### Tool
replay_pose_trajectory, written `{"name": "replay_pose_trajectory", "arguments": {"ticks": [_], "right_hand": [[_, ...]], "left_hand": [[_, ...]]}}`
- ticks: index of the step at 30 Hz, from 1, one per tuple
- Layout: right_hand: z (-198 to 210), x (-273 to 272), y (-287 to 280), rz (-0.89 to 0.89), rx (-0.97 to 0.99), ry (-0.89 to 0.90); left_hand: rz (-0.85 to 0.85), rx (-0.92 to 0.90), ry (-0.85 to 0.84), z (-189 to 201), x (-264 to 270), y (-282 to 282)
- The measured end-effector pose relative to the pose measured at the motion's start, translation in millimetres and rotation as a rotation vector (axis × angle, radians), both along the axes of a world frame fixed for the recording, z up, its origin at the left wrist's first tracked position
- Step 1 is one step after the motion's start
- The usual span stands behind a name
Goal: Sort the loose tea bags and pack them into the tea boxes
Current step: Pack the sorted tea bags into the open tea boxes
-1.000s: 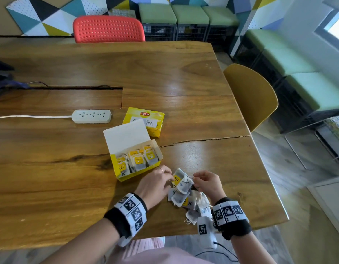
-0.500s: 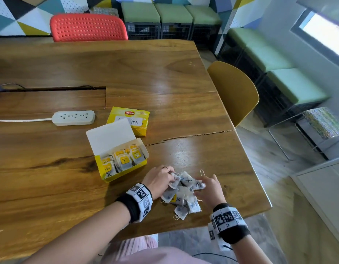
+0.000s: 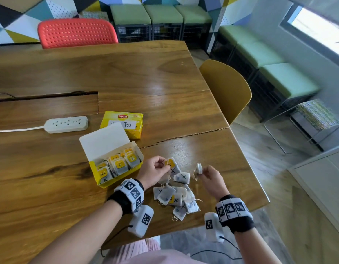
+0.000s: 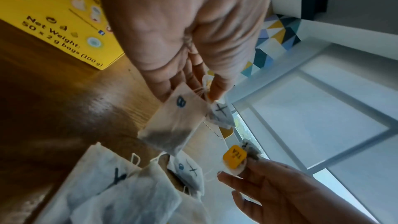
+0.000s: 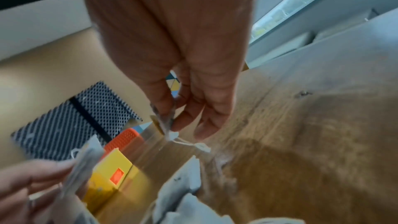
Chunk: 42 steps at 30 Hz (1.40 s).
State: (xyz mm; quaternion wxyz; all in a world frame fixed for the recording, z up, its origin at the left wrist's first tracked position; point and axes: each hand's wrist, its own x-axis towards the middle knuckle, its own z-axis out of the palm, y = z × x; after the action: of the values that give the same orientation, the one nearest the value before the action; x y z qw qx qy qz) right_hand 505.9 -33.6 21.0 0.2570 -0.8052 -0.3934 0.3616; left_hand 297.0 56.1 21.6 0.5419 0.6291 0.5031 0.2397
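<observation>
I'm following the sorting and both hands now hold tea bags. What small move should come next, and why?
Probably carry the X-marked tea bag in the left hand over to the open tea box just beside it and drop it in: a bag at the box's front shows an X, and the pile of loose tea bags still waits.

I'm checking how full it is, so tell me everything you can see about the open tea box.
The open box is yellow cardboard with a plain white lid flap raised at the back. It stands on the wooden table, in front of a closed yellow box and beside the left hand, which seems not to touch it. Rows of tea bags with yellow tags stand inside; one front bag bears a black X.
</observation>
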Motion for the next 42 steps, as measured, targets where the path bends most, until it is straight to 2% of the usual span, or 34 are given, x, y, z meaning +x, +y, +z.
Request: {"name": "replay_pose_trajectory", "arguments": {"ticks": [4,8,11,14,19,22,26,31,37,39,42], "right_hand": [[15,-5,4,-0.113,0.096,0.469],[29,-16,12,-0.268,0.182,0.895],[31,-21,18,-0.393,0.245,1.079],[34,-26,22,-0.46,0.275,1.134],[31,-25,26,-0.45,0.248,1.117],[27,-25,23,-0.361,0.227,1.065],[28,-25,19,-0.173,0.213,0.906],[38,-30,21,0.06,0.242,0.58],[46,-35,31,0.113,0.349,0.342],[49,-36,34,0.163,0.341,0.358],[57,-41,39,0.234,0.293,0.511]], "left_hand": [[0.074,-0.122,-0.113,0,0,3],[0.113,-0.199,-0.156,3,3,7],[0.117,-0.203,-0.14,5,6,10],[0.114,-0.188,-0.102,6,5,11],[0.039,-0.034,0.065,5,2,12],[0.058,0.002,0.037,7,1,14],[0.113,-0.012,0.018,8,0,19],[0.19,-0.051,-0.059,11,-2,21],[0.213,-0.098,-0.107,12,-6,22],[0.213,-0.108,-0.126,11,-7,22],[0.201,-0.116,-0.146,12,-7,21]]}}
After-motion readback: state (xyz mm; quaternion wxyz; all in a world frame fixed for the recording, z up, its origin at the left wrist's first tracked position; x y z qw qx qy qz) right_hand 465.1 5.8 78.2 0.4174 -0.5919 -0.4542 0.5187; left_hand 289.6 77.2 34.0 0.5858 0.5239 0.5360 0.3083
